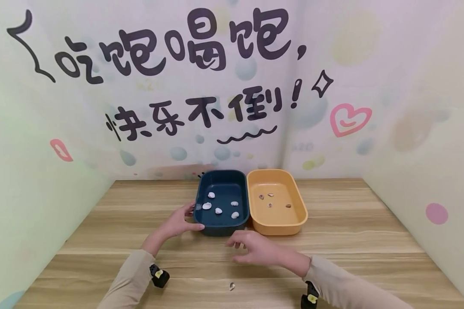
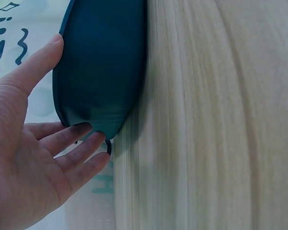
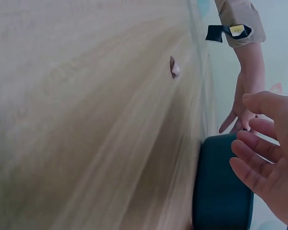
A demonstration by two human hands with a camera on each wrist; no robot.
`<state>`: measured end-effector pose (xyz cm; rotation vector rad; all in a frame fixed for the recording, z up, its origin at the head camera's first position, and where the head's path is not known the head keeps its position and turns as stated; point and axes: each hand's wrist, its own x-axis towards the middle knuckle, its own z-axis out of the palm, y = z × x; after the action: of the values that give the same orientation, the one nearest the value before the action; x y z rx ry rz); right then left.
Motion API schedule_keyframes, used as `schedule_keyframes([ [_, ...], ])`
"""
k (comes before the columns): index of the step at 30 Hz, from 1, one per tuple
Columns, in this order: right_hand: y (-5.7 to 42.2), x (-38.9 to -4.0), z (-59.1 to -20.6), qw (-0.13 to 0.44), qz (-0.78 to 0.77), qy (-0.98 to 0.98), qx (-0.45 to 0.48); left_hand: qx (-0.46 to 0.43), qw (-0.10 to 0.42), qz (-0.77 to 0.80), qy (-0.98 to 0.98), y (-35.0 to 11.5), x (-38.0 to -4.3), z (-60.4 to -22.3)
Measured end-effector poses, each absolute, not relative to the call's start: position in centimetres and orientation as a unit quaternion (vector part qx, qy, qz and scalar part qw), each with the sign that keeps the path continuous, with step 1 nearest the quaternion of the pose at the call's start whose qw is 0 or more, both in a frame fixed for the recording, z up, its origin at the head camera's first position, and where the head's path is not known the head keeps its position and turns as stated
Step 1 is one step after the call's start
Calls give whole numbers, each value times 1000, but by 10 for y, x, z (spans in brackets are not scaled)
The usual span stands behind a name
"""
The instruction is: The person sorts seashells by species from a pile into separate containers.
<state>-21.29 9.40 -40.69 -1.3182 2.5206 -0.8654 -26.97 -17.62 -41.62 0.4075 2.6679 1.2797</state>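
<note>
My left hand [image 1: 178, 222] rests against the near-left corner of a dark blue bin [image 1: 220, 231]. In the left wrist view its thumb touches the rim, while the other fingers lie loosely extended by the end wall. Several white shells [image 1: 218, 211] lie inside this bin. In front of the bins, above the table, my right hand [image 1: 257, 249] hovers with loosely bent fingers and nothing visible in them. A small seashell [image 1: 232, 286] lies on the table nearer to me, also seen in the right wrist view as a pinkish shell [image 3: 174, 68].
A yellow bin [image 1: 280, 229] stands right beside the blue one and holds several small brownish shells [image 1: 270, 195]. Both bins are at the back of the wood-grain table [image 1: 355, 244], close to a printed curtain [image 1: 232, 154] with large lettering.
</note>
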Motion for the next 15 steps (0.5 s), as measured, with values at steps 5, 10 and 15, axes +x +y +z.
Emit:
schedule_keyframes([
  [5,89,-207,-416,86,-281,822,-487,133,77,421,894,-177,-270,-416],
  [10,87,-203,-426,104,-280,814,-499,134,79,421,894,-178,-271,-416],
  [15,84,-199,-434,138,-293,802,-501,134,80,424,892,-178,-272,-416],
])
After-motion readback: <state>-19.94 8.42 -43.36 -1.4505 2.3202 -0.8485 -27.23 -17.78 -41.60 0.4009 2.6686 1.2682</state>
